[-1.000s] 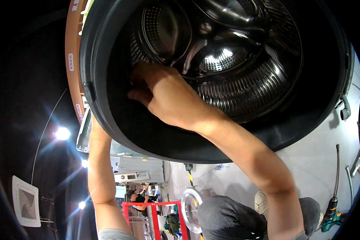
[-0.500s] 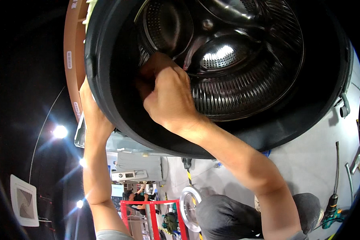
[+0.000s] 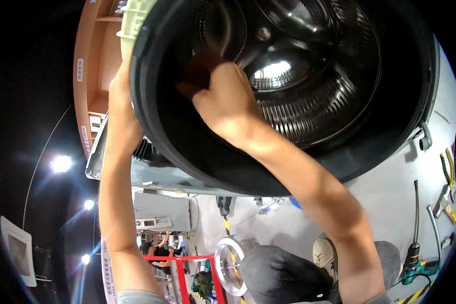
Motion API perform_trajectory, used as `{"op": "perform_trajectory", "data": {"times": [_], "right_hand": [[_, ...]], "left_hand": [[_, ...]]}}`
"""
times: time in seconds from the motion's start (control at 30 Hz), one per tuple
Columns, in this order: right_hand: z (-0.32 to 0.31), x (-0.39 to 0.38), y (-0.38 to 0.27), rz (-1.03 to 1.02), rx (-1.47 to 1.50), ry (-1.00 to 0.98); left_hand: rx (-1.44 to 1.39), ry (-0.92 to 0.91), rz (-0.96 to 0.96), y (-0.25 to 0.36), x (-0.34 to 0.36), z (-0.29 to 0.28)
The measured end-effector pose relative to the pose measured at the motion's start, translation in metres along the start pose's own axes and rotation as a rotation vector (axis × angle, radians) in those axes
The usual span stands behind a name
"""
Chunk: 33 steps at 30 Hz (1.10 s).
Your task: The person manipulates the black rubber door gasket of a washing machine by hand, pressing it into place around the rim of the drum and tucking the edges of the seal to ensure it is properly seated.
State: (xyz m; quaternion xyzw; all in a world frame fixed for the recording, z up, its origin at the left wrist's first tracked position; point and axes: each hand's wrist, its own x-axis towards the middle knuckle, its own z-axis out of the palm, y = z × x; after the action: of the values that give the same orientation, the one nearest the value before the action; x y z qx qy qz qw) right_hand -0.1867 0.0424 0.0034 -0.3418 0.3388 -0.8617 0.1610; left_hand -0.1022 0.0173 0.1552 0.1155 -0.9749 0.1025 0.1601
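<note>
An open washing-machine tub with a thick black rim fills the upper view around a perforated steel drum. My right hand reaches inside at the left, beside the tub's dark inner wall. Its fingers are curled in shadow and blurred, so what they grip is unclear. My left hand is raised along the outside of the tub's left edge, near a pale cream plastic part; its fingertips are hidden behind the rim.
Wooden shelving stands left. Below lie a silver door ring and a red frame, with a person beyond. A drill, pliers and a hammer lie right, near my knees.
My right hand has moved higher inside the tub. My left hand has come up along the outer edge. The view has shifted, exposing more of the cream part and the tools at right.
</note>
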Motion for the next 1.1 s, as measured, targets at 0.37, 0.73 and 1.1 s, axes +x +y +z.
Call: {"op": "perform_trajectory", "data": {"times": [0.37, 0.73, 1.1], "right_hand": [[-0.011, -0.004, -0.007, -0.192, -0.225, -0.02], [0.008, -0.021, -0.009, -0.014, -0.17, 0.011], [0.006, -0.066, -0.049, 0.083, -0.3, 0.005]], "left_hand": [[0.058, 0.021, 0.035, -0.005, 0.008, 0.0], [-0.248, 0.277, -0.126, 0.005, -0.026, 0.018], [-0.111, 0.601, -0.109, 0.003, -0.051, 0.063]]}}
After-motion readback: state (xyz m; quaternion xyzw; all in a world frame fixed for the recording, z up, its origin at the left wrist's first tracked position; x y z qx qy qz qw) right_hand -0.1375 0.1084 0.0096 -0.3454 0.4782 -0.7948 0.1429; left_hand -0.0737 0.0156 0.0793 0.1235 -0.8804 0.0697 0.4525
